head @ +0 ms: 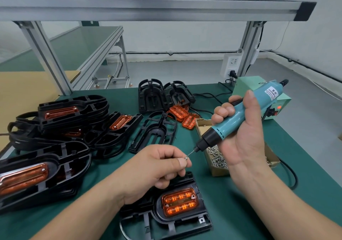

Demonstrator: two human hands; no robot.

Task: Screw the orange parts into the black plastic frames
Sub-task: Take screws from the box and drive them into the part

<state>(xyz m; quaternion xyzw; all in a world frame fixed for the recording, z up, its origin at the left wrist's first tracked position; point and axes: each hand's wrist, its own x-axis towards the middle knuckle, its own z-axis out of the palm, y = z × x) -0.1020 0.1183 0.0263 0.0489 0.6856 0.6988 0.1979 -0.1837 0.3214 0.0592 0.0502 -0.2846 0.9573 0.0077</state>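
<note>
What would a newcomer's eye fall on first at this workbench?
The right hand grips a teal electric screwdriver at centre right, its bit meeting a screw pinched by the left hand. Below the hands lies a black frame holding an orange part; more such frames are piled at left.

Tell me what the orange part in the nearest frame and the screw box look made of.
Orange part: probably translucent plastic, glossy; inner ribs show through it. Screw box: looks like matte brown cardboard, with thin folded walls.
</note>
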